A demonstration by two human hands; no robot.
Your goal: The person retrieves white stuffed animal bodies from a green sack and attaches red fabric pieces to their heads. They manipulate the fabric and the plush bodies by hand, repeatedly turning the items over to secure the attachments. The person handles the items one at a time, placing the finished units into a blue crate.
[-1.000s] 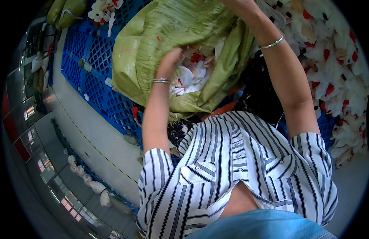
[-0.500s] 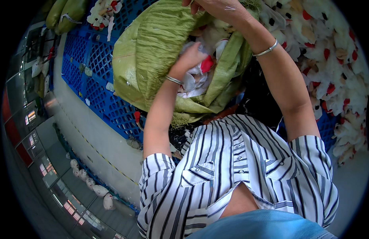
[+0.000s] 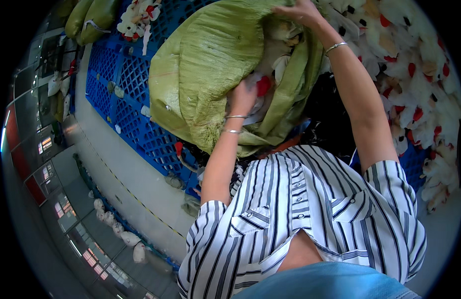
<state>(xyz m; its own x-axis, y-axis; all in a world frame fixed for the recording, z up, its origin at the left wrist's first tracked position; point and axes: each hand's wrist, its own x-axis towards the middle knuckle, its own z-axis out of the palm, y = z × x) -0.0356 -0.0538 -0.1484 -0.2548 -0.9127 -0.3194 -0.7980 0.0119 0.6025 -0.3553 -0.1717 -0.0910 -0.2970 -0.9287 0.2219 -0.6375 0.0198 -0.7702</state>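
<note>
My left hand has pushed deeper into the mouth of the green woven sack, fingers closed on white-and-red plush toys, while my right hand grips the sack's upper rim, above the blue pallet.

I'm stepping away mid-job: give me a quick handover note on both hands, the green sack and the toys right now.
Left hand: inside the mouth of the green woven sack, on the white and red soft toys in it.
Right hand: grips the sack's upper rim, holding it open.
The sack lies on blue plastic pallets; a loose toy heap sits to the right.
Done: the sack holds toys.
Left: the heap is outside.
</note>
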